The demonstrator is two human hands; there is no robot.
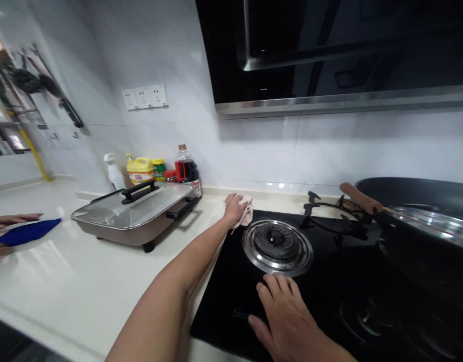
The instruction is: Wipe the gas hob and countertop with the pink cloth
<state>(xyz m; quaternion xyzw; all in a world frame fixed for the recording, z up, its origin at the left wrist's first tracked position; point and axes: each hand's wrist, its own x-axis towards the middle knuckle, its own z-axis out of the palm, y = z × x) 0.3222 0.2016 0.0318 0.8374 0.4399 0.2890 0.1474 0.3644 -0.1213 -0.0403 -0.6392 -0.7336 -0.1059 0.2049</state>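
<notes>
Blue, flat cloth [31,233] lies between a co-worker's hands [12,221]. Rightward, the left hand [233,208] grips a bunched pale-pink cloth [247,213] at the black glass hob's [224,301] back-left edge. Wiping looks partway: the round, steel-ringed burner [277,241] is exposed, the seemingly empty right hand [288,317] spreads near it, and a deep black pan [423,246] covers the right, apparently undone.

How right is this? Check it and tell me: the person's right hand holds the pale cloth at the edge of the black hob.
Wrong hand: the head view shows the left hand holding the pale cloth at the edge of the black hob.
</notes>
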